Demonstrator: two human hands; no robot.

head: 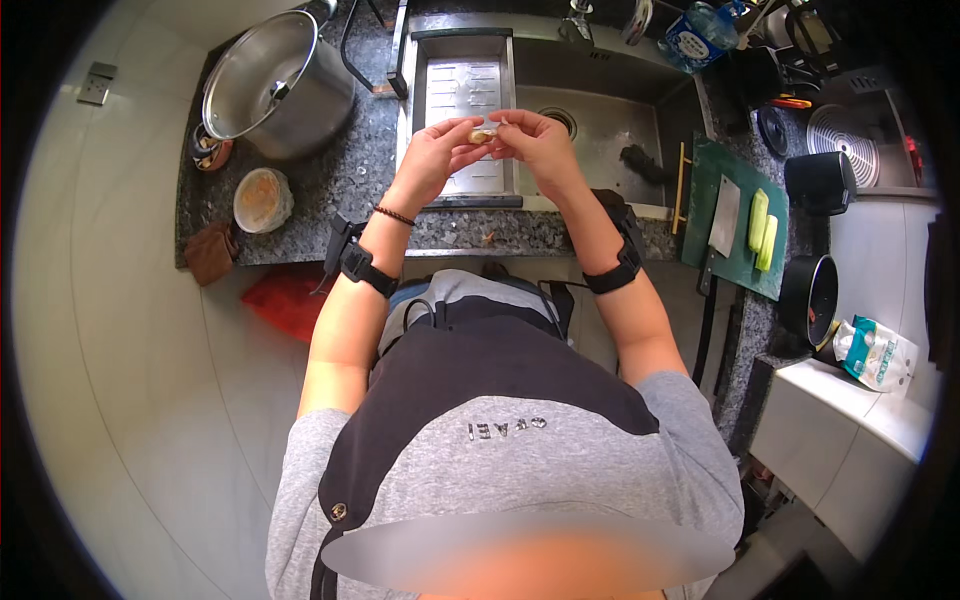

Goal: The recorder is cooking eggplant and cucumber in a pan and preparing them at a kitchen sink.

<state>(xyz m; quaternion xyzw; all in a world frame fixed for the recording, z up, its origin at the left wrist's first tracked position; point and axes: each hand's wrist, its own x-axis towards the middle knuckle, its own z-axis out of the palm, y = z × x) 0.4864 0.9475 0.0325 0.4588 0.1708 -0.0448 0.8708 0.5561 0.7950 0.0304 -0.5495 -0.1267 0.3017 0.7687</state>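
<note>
My left hand [437, 152] pinches a small pale yellow garlic clove [478, 137] between thumb and fingers. From the other side my right hand [541, 146] grips the whitish, papery end of the same clove. Both hands meet above the steel draining tray [465, 82], which is set in the left part of the sink. Fingers cover part of the clove. To the right of my hands lies the sink basin [600, 112], with a dark wet cloth-like thing [643, 163] on its floor.
A large steel pot [319, 105] stands left, near a covered bowl [262, 199] and a brown cloth [211, 253]. At right, a green cutting board [701, 176] bears a cleaver [724, 217] and peeled pale-green vegetable pieces [759, 219]. Bits of debris [489, 238] lie on the counter's front edge.
</note>
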